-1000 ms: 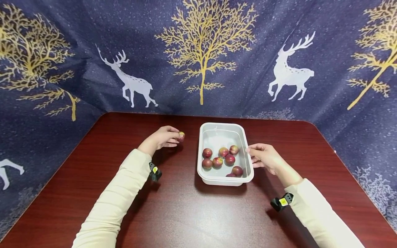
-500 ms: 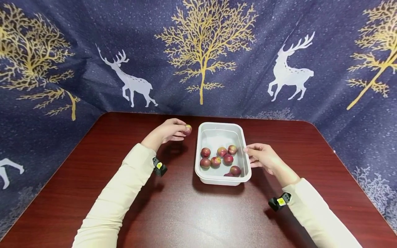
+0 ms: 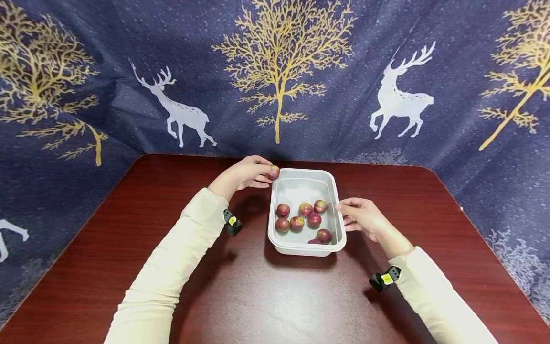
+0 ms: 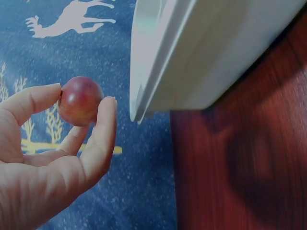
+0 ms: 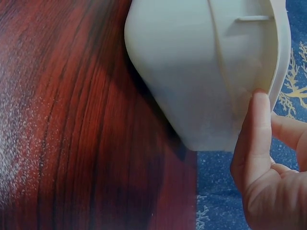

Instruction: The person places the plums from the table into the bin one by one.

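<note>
Dark reddish wood-grain table (image 3: 129,248) carries everything. Left hand (image 3: 246,173) pinches a small round red plum (image 3: 273,172) between thumb and fingertips, just above the far-left corner of a white plastic tub (image 3: 275,236). Right hand (image 3: 364,219), fingers loosely straight, presses against the tub's right wall. Inside lie seven smooth red-yellow plums (image 3: 296,223). Behind hangs a navy cloth (image 3: 326,71) printed with gold trees and white deer.

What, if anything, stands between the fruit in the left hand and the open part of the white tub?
Nothing visible. The left hand pinches the fruit right at the white tub's far-left rim, and the tub's far end is bare; the other fruits lie nearer.
</note>
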Tool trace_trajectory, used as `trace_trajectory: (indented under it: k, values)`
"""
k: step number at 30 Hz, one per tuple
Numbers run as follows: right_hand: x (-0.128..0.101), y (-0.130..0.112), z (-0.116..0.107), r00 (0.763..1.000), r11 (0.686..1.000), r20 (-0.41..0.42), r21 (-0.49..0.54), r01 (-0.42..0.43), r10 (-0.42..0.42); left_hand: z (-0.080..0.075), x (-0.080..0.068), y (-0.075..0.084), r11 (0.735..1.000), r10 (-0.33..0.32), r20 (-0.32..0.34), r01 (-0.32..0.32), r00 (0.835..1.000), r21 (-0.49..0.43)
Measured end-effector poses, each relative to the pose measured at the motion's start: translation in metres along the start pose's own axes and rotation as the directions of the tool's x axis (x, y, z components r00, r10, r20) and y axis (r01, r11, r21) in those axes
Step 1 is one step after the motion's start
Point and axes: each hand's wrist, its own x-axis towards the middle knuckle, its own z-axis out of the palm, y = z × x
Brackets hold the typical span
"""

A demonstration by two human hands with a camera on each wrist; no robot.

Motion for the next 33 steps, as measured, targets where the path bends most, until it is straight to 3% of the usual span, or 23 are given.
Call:
trace_trajectory:
  k: [12, 17, 23, 27, 33]
  values:
    - [0.000, 0.001, 0.003, 1.000, 1.000, 0.000, 0.011, 0.004, -0.004, 0.034, 0.006, 0.003, 0.998, -0.026, 0.085, 0.021, 0.996, 0.056]
    - [0.000, 0.001, 0.004, 1.000, 1.000, -0.002, 0.015, 0.003, -0.003, 0.047, 0.011, 0.000, 0.999, -0.025, 0.091, 0.021, 0.996, 0.044]
    - [0.000, 0.001, 0.007, 1.000, 1.000, -0.008, 0.018, -0.007, 0.007, 0.060, 0.017, -0.009, 0.998, -0.015, 0.041, 0.012, 0.999, 0.054]
    - [0.000, 0.001, 0.007, 1.000, 1.000, -0.009, 0.013, -0.006, 0.006, 0.065, 0.018, -0.014, 0.993, 0.021, -0.019, -0.019, 1.000, 0.117]
    - [0.001, 0.002, 0.007, 1.000, 1.000, 0.002, 0.018, -0.001, 0.001, 0.069, 0.014, -0.016, 0.978, 0.055, -0.039, -0.046, 0.998, 0.204]
